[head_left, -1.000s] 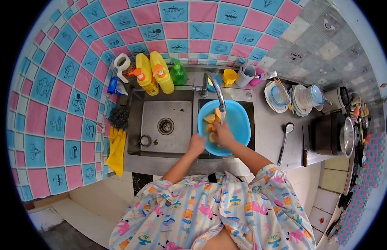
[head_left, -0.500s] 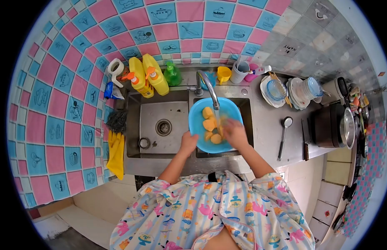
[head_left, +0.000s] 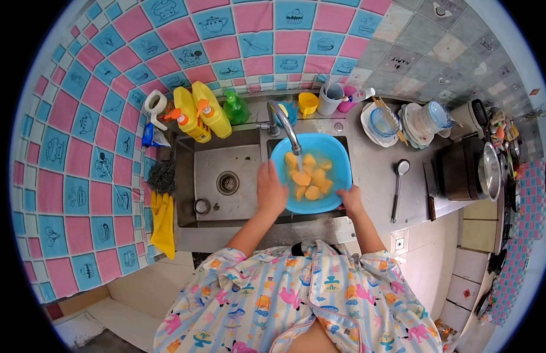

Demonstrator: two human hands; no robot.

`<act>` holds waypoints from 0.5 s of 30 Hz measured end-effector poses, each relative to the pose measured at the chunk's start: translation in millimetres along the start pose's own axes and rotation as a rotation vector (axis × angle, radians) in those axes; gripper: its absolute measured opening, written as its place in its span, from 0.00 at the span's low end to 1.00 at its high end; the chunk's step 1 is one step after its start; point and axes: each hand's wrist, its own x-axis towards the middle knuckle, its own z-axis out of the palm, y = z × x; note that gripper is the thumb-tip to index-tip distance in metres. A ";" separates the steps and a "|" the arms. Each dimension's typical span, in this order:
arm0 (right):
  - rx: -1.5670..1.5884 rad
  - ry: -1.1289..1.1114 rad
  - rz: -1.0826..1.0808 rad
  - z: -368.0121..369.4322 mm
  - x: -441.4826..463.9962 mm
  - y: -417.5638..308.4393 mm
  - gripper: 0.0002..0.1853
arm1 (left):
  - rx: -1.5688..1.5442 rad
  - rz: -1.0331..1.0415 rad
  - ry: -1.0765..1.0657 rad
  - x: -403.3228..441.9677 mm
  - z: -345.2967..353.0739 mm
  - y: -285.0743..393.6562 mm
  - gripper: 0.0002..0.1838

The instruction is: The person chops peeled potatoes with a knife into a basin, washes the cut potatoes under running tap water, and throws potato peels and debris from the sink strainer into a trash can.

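Note:
A light blue basin (head_left: pixel 342 167) sits over the right sink bowl, below the curved metal faucet (head_left: pixel 291 136). Several peeled orange-yellow chunks (head_left: pixel 312 192), like pumpkin or sweet potato, lie in water inside it. Water runs from the spout onto them. My right hand (head_left: pixel 349 199) grips the basin's lower right rim, with the fingers partly hidden by it. At the basin's left side is my left hand (head_left: pixel 271 189), somewhat blurred, its fingers stretched out and holding nothing. Whether it touches the rim I cannot tell.
The left sink bowl (head_left: pixel 217 206) has a drain and a small metal cup-like strainer. Yellow bottles (head_left: pixel 213 112) and a green bottle (head_left: pixel 234 109) stand behind. To the right lie a ladle (head_left: pixel 399 188), a knife (head_left: pixel 430 191) and stacked dishes (head_left: pixel 423 126). Yellow gloves (head_left: pixel 162 223) hang left.
My right hand has left the chunks and taken the basin's right rim. My left hand has come off the left rim and opened. More chunks are visible now.

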 end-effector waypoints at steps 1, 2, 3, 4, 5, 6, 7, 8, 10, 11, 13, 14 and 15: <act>-0.038 0.034 -0.062 -0.2 -3.7 -6.3 0.10 | 0.070 0.089 0.045 1.9 4.9 9.0 0.43; -0.077 0.068 -0.124 -1.1 -5.4 -10.1 0.10 | 0.021 0.118 0.011 4.1 18.2 14.2 0.44; -0.136 0.089 -0.184 -2.6 -4.6 -10.6 0.11 | -0.029 0.147 -0.021 7.4 38.4 16.9 0.45; -0.196 0.112 -0.245 -4.7 -3.4 -11.0 0.12 | -0.080 0.179 -0.052 11.3 49.4 25.0 0.46; -0.257 0.135 -0.307 -7.5 -1.9 -11.9 0.13 | -0.072 0.127 -0.028 14.2 59.5 32.5 0.46; -0.370 0.170 -0.358 -6.7 -8.9 -24.7 0.16 | -0.064 0.073 -0.002 18.1 66.0 42.1 0.46; -0.485 0.205 -0.409 -0.8 -24.0 -47.8 0.19 | -0.059 0.018 0.024 21.5 71.8 51.6 0.47; -0.601 0.237 -0.458 5.0 -35.1 -64.4 0.23 | -0.160 0.003 0.050 22.9 84.3 55.7 0.46; -0.774 0.232 -0.434 12.5 -41.1 -81.0 0.29 | -0.360 -0.033 0.102 24.6 118.4 56.0 0.45; -0.866 0.227 -0.431 17.9 -46.7 -91.0 0.30 | -0.405 -0.013 0.130 24.7 132.2 56.7 0.45; -0.994 0.235 -0.446 27.2 -57.6 -105.9 0.31 | -0.491 0.026 0.189 26.4 151.1 62.0 0.45; -1.031 0.249 -0.463 31.5 -62.9 -111.1 0.31 | -0.511 0.031 0.226 27.6 160.7 67.7 0.44; -1.067 0.261 -0.480 33.8 -66.8 -114.5 0.31 | -0.529 0.035 0.260 27.6 167.4 73.3 0.44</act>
